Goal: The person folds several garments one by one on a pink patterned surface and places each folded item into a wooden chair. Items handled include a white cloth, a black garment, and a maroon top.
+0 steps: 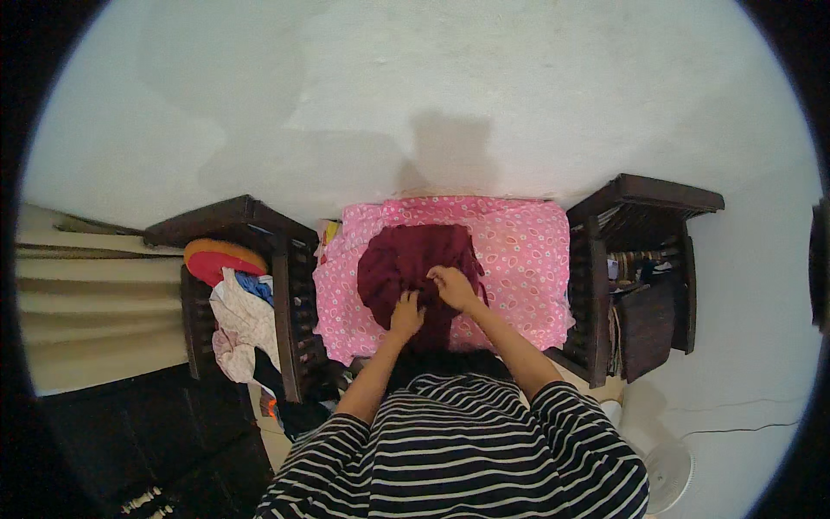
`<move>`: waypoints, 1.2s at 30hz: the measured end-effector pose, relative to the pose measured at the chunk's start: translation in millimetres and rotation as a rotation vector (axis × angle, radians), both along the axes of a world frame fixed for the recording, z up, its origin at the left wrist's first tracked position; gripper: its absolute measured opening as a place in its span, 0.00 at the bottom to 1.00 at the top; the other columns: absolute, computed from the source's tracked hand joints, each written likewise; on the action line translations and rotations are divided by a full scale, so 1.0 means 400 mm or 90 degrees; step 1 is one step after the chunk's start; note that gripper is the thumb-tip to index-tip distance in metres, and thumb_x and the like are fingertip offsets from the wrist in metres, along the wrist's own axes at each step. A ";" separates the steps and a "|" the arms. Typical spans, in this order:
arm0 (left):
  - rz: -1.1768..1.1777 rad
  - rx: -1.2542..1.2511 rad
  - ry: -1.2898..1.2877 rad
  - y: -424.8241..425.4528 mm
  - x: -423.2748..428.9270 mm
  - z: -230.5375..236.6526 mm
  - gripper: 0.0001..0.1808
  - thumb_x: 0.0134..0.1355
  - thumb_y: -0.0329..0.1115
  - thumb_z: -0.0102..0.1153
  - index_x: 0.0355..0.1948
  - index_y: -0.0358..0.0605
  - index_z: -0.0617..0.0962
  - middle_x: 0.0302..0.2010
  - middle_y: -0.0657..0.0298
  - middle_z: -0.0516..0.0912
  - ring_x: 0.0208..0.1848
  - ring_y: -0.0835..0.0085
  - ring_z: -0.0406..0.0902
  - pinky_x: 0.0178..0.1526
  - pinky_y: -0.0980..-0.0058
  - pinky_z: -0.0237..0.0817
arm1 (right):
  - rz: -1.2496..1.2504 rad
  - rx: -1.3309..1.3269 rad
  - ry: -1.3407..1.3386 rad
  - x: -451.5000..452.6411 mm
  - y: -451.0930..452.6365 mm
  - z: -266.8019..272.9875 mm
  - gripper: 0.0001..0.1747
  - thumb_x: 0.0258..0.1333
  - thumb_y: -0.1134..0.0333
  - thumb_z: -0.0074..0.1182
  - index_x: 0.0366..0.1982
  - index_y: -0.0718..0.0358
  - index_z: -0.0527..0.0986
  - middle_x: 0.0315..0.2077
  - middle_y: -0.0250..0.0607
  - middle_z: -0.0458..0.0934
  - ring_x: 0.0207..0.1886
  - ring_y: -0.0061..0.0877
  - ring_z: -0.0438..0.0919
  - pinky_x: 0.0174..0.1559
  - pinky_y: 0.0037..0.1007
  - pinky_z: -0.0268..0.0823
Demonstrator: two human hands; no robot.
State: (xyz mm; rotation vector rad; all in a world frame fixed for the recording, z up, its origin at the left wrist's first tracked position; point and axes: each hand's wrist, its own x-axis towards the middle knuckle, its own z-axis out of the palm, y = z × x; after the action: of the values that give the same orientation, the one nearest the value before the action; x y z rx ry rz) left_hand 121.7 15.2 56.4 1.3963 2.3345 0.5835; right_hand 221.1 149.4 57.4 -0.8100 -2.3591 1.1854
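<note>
A maroon cloth (405, 256), gathered and wrinkled with a rounded left side, lies on a pink patterned sheet (525, 272). Thin strips of it hang off its right edge. My left hand (407, 316) rests at the front part of the cloth, fingers pointing away from me and partly over it. Over the cloth's right half, my right hand (454, 289) is bent inward with thumb and fingers drawn close together. Whether either hand pinches fabric is too small to tell. A maroon length also runs toward my body between my forearms.
Dark wooden slatted armrests or chairs stand left (285, 311) and right (598, 305) of the sheet. Clothes (243, 318) and a red-and-orange round cushion (224, 259) fill the left one. A dark board (648, 331) leans at right. Behind rises a pale wall (454, 78); a fan (669, 473) stands lower right.
</note>
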 end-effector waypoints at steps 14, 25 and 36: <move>0.207 -0.037 0.104 0.084 -0.095 -0.019 0.27 0.52 0.35 0.55 0.54 0.50 0.64 0.53 0.52 0.65 0.54 0.56 0.64 0.52 0.56 0.57 | 0.202 0.091 -0.324 -0.008 -0.019 0.048 0.16 0.47 0.67 0.50 0.41 0.60 0.68 0.37 0.46 0.73 0.39 0.39 0.74 0.39 0.38 0.68; -0.065 0.186 0.034 0.133 -0.112 0.126 0.15 0.40 0.28 0.57 0.34 0.45 0.74 0.33 0.58 0.75 0.37 0.58 0.70 0.40 0.63 0.63 | -0.038 0.187 -0.344 0.302 0.079 0.092 0.07 0.47 0.68 0.50 0.29 0.63 0.69 0.26 0.45 0.72 0.34 0.41 0.72 0.35 0.39 0.65; 0.047 -0.062 -0.155 -0.015 0.057 0.074 0.10 0.51 0.30 0.51 0.36 0.42 0.75 0.36 0.53 0.75 0.41 0.57 0.73 0.42 0.63 0.64 | 0.084 0.217 -0.315 0.008 -0.035 0.017 0.11 0.46 0.70 0.49 0.35 0.62 0.71 0.32 0.43 0.75 0.37 0.36 0.75 0.38 0.34 0.68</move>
State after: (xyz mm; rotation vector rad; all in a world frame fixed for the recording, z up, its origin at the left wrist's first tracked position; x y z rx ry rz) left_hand 144.4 9.1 86.1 1.1326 2.1951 0.6136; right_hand 224.2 135.3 64.1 -0.9168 -2.9436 0.6393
